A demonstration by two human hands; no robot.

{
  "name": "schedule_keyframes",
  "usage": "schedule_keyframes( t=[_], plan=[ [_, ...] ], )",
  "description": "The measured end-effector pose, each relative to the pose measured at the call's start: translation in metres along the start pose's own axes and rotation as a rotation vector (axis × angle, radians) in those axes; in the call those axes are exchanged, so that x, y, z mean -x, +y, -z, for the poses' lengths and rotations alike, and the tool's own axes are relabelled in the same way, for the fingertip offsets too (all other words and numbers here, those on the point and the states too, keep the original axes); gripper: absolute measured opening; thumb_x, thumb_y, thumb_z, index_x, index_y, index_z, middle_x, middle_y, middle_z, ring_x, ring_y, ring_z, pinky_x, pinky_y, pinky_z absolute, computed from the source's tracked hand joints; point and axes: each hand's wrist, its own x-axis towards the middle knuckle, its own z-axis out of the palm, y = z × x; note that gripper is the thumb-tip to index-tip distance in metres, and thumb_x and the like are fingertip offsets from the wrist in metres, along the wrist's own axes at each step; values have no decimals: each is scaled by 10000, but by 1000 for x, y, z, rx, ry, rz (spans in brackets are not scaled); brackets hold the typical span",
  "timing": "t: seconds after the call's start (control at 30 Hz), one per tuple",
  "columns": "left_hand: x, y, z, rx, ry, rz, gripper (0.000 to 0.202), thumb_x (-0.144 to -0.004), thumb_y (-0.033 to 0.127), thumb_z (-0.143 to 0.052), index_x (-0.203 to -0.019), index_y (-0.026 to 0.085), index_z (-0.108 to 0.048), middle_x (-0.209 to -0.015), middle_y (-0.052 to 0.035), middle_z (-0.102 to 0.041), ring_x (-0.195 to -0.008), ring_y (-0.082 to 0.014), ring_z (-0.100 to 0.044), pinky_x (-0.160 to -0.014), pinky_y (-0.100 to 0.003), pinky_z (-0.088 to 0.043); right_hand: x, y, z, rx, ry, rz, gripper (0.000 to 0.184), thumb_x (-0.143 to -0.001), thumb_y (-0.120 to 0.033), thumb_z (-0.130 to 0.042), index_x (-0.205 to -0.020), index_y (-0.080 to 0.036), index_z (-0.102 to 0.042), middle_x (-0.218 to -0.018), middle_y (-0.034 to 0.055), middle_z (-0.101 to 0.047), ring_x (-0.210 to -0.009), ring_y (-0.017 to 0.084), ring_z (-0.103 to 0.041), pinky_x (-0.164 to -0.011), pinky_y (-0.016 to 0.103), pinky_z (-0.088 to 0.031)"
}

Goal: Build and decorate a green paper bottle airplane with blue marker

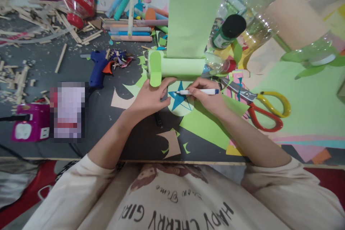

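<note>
A pale green paper circle (181,109) with a blue star drawn on it lies on the dark table in front of me. My right hand (208,97) is closed on a white marker with a blue cap (201,92), its tip on the star. My left hand (151,97) presses on the circle's left edge, fingers laid together and bent, holding it down. Just beyond both hands lies a bottle wrapped in green paper (183,67) with a tall rounded green paper fin (192,14) standing up from it.
Red-and-yellow scissors (265,109) lie to the right on green and pink paper sheets (304,107). A blue glue gun (97,69) sits left of the bottle, a purple power strip (29,127) at far left. Markers (132,30), wood sticks, plastic bottles and paper scraps crowd the back.
</note>
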Motion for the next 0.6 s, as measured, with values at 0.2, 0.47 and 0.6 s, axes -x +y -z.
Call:
schedule_keyframes(
  t=[0.2, 0.47, 0.6],
  plan=[
    [0, 0, -1, -17, 2, -4, 528, -815, 207, -500, -1343, 211, -502, -682, 49, -461, -632, -143, -496, -738, -257, -424, 1, -1, 1, 19, -54, 24, 154, -750, -270, -648, -619, -206, -599, -588, -11, -614, -559, 132, -532, -542, 267, -409],
    [0, 3, 2, -16, -15, 13, 516, -824, 222, -494, -1340, 204, -504, -688, 39, -478, -629, -146, -491, -716, -252, -415, 1, 1, 1, -5, -37, -3, 171, -767, -328, -656, -647, -216, -606, -584, -13, -599, -540, 127, -501, -532, 273, -391],
    [0, 4, 3, -18, -19, 17, 513, -827, 220, -486, -1340, 210, -504, -683, 35, -482, -635, -149, -498, -703, -246, -416, 1, 1, 1, 24, -56, 0, 165, -754, -305, -653, -623, -218, -602, -583, -9, -605, -548, 133, -510, -536, 277, -386]
  ],
)
